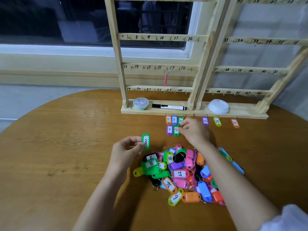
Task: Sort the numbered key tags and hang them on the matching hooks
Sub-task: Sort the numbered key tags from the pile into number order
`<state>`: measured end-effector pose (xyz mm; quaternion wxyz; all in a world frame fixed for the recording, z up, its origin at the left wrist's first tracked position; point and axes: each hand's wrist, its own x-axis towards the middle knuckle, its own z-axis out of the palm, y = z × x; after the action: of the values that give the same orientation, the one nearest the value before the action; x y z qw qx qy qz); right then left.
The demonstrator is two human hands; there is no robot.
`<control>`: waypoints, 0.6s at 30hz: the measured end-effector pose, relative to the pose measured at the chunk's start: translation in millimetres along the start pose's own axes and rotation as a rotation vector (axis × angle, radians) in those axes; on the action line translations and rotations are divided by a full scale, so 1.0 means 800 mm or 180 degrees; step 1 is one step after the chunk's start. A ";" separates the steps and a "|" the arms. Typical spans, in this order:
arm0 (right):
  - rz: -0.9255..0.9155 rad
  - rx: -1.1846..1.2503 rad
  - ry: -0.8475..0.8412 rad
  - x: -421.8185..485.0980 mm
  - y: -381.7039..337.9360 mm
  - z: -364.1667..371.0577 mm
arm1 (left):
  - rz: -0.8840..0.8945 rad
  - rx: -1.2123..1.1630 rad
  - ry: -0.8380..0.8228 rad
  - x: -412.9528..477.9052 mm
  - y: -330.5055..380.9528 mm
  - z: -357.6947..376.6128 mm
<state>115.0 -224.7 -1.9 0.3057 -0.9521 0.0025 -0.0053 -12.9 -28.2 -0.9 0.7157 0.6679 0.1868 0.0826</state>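
Note:
My left hand pinches a green tag marked 3 upright above the table. My right hand reaches forward, its fingertips on a green tag marked 9 in the second sorted row. Beside it lie a purple 8, and behind them an orange 8, blue 9 and green 10. Further right lie tags 13, 15 and an orange one. A heap of several mixed tags sits between my forearms. One pink tag hangs on the wooden hook rack.
A second numbered rack stands at the right. On the rack base sit a small lidded tub, a black marker and a white lid. The round wooden table spreads to the left; a window is behind.

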 end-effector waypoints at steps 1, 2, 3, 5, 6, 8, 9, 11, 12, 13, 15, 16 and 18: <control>-0.0061 0.0056 0.0064 -0.006 -0.002 -0.005 | -0.0014 -0.0030 0.0012 -0.001 0.001 0.001; -0.0135 0.0178 0.0110 -0.014 -0.004 -0.009 | -0.0022 -0.0060 0.0006 -0.001 0.002 0.003; -0.0221 0.0382 0.0113 -0.023 -0.007 -0.013 | -0.0024 -0.0093 -0.0016 -0.003 0.003 0.004; -0.0438 0.0969 -0.0086 -0.047 -0.016 -0.018 | -0.0016 -0.0140 -0.0068 -0.005 0.005 0.007; -0.0532 0.1229 -0.0271 -0.062 -0.021 -0.019 | -0.0003 -0.0143 -0.0094 -0.005 0.006 0.009; -0.0601 0.1563 -0.0639 -0.089 -0.029 -0.019 | 0.0030 -0.0162 -0.0159 -0.008 0.007 0.013; -0.0599 0.1654 -0.0753 -0.100 -0.031 -0.018 | 0.0047 -0.0175 -0.0198 -0.010 0.008 0.015; -0.0563 0.1859 -0.0836 -0.115 -0.035 -0.017 | 0.0077 -0.0160 -0.0276 -0.014 0.010 0.019; -0.0541 0.1934 -0.0832 -0.119 -0.037 -0.016 | 0.0092 -0.0132 -0.0318 -0.016 0.010 0.020; -0.0518 0.1962 -0.0816 -0.121 -0.038 -0.015 | 0.0107 -0.0091 -0.0364 -0.018 0.010 0.020; -0.0467 0.1987 -0.0793 -0.124 -0.040 -0.014 | 0.0138 -0.0022 -0.0462 -0.021 0.011 0.019; -0.0447 0.2006 -0.0783 -0.125 -0.041 -0.014 | 0.0152 0.0009 -0.0498 -0.022 0.011 0.018; -0.0356 0.2109 -0.0720 -0.127 -0.040 -0.014 | 0.0230 0.0212 -0.0459 -0.022 0.011 0.013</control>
<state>13.7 -204.8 25.2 0.5955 -0.7945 -0.0854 0.0830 -24.2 -43.4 10.6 0.7012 0.7019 0.1132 0.0538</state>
